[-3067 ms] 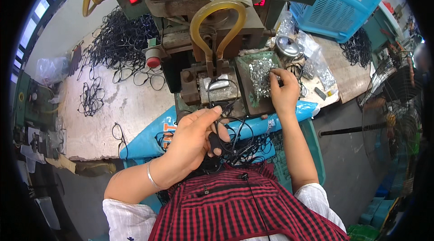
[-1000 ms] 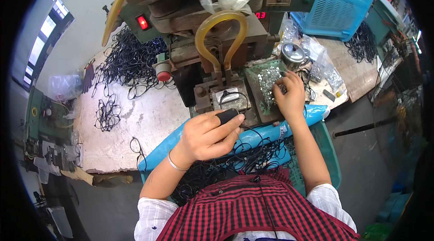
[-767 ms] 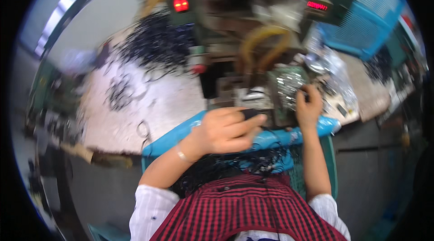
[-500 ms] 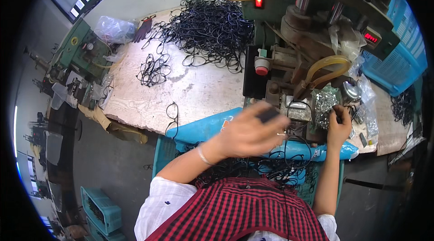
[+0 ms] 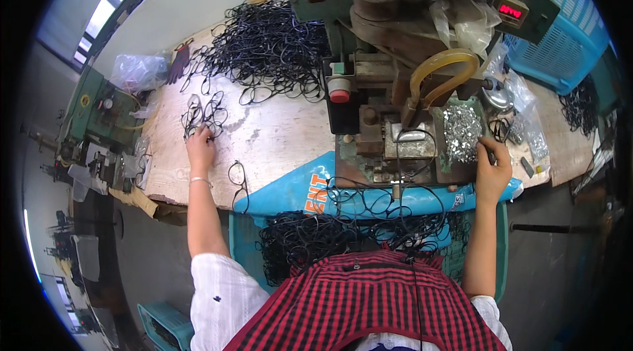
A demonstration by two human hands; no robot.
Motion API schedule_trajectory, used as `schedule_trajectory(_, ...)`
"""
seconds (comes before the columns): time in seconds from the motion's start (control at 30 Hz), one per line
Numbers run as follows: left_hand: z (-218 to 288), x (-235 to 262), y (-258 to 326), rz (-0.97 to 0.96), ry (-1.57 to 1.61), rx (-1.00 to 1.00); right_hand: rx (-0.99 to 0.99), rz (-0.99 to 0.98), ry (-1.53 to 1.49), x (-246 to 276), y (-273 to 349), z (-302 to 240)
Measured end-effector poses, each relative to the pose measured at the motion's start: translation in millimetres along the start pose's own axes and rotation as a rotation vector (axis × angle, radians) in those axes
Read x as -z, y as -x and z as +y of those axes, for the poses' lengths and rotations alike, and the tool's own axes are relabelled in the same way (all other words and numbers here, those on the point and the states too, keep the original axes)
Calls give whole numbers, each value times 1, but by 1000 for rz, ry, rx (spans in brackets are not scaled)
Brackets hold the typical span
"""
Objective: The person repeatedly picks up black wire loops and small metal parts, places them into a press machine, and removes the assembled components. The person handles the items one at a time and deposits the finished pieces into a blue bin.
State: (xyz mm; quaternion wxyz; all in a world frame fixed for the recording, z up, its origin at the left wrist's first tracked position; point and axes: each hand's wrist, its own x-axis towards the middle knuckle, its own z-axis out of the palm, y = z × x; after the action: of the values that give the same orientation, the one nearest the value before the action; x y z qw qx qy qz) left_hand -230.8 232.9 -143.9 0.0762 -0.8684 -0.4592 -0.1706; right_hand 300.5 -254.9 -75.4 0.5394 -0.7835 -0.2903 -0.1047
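Observation:
On the left part of the bench, my left hand (image 5: 201, 146) reaches out to a small heap of black cord loops (image 5: 214, 114). Its fingers are closed on the heap's near edge. My right hand (image 5: 494, 161) rests by the right edge of a tray of small shiny metal pieces (image 5: 461, 132). Its thumb and fingers are pinched together; what they hold, if anything, is too small to see. Between the hands stands a press (image 5: 376, 97), with a black cord loop (image 5: 433, 143) across its metal block (image 5: 405, 146). A single cord loop (image 5: 239, 179) lies nearer the bench edge.
A large tangle of black cords (image 5: 264, 48) lies at the back. Below the bench edge, a teal crate (image 5: 241, 239) holds more cords, with a blue plastic sheet (image 5: 290, 189) above it. A red button (image 5: 339, 96) sticks out at the press's left. A blue basket (image 5: 560, 41) stands far right.
My left hand has swung from in front of the press to the small cord heap at left. My right hand stays by the metal pieces. The whole view has shifted slightly.

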Motion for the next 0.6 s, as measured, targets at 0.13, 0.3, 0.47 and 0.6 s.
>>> schedule_trajectory(0.13, 91, 4, 1, 17, 84, -163, -17, -120, -109, 2, 1, -53)
schedule_trajectory(0.3, 181, 27, 0, 133, 101, -13, 100, -356, -314, -31, -22, -118)
schedule_trajectory(0.47, 251, 73, 8, 407, 877, 236, -138, -385, -547, -52, -10, -131)
schedule_trajectory(0.6, 336, 185, -1, 265, 1877, -148, -177, -352, -712, -58, -10, -130)
